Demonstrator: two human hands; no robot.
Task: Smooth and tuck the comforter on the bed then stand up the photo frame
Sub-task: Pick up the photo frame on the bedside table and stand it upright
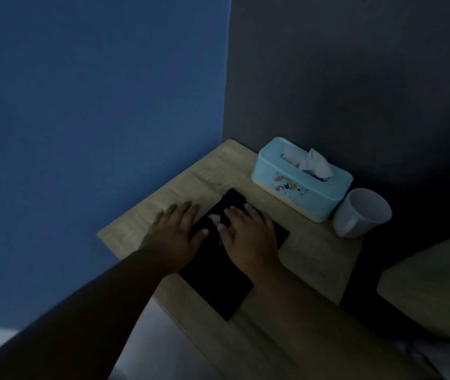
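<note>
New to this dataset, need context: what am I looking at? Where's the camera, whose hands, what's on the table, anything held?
No machine here: a person works bare-handed, and the single picture comes from a camera on their head, looking down. The left hand and right hand are spread flat, fingers straight, over a dark photo frame lying flat on a wooden bedside table. Neither has a grip on it. Behind it stand a light blue tissue box and a white cup. The light is dim.

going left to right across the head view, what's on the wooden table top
left hand → right hand → tissue box → cup
</note>
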